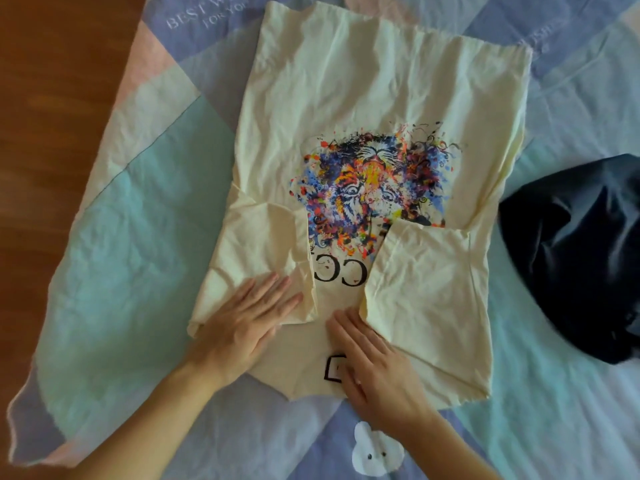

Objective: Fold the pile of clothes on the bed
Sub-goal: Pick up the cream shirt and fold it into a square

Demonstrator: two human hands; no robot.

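- head view: both forearms reach in from the near edge; right hand (377,368) lies flat at the t-shirt's (363,98) collar, partly covering the neck label (334,368), probably to pin the cloth in place.
- left hand (247,327) rests palm down on the left sleeve (263,258), which is folded inward, likely pressing the crease flat.
- fingers (277,289) of both hands are stretched out, close together, gripping nothing.
- right sleeve (426,289) is folded in too; the shirt lies print up, spread on the bed's quilt (138,209).
- dark garment (571,251) waits bunched to the right, apart, unfolded.
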